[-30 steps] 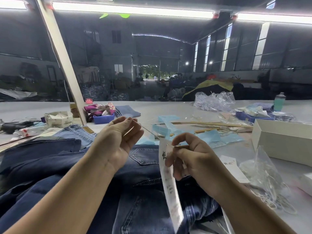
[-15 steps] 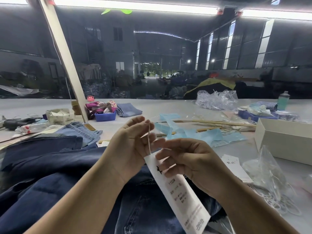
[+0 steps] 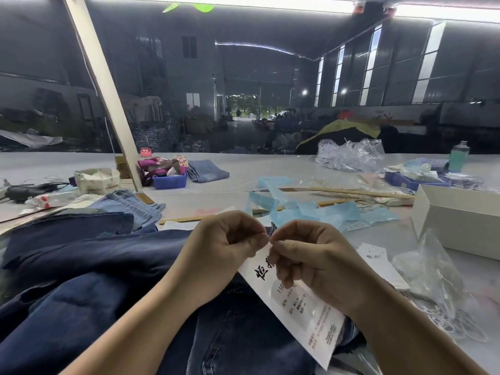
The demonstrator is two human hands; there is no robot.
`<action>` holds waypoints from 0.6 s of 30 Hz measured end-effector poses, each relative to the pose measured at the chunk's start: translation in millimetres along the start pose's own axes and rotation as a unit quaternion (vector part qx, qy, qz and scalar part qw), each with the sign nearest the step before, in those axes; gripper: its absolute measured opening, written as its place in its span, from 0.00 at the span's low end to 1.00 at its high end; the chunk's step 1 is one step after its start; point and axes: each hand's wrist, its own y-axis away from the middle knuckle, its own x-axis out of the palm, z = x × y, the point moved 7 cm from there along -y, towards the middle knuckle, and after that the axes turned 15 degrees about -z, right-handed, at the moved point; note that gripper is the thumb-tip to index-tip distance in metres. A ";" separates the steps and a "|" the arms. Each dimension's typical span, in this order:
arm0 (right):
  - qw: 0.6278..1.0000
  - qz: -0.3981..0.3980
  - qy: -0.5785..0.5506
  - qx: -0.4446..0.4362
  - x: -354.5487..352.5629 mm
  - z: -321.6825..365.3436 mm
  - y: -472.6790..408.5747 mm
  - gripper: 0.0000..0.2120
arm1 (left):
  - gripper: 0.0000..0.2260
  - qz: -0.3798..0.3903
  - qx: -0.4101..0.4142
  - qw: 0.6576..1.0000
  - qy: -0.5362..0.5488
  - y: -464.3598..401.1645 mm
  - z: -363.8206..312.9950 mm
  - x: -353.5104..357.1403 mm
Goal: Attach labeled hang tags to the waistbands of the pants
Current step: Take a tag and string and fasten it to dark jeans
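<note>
Dark blue denim pants (image 3: 113,280) lie spread across the table in front of me. Above them hangs a long white hang tag (image 3: 305,318) printed with black characters, slanting down to the right. My left hand (image 3: 221,255) and my right hand (image 3: 316,266) meet fingertip to fingertip at the tag's top end, fingers curled and pinching there. The thin string between the fingertips is too fine to make out. My right hand covers part of the tag's upper print.
More hang tags (image 3: 376,258) and a clear bag of string loops (image 3: 438,288) lie at the right, beside a white box (image 3: 460,220). Blue paper strips (image 3: 311,209), wooden sticks, a blue bin (image 3: 170,181) and folded lighter jeans (image 3: 127,204) sit farther back. A slanted wooden post (image 3: 102,85) stands at the left.
Both hands have come down and together over the pants; the gap between them has closed and the fingertips now meet at the tag's top. The tag swung to slant rightward.
</note>
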 end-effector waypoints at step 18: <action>0.999 -0.032 -0.004 0.001 11.4 -8.5 -0.5 0.12 | 0.11 0.003 -0.084 0.989 0.121 4.7 13.5 -2.5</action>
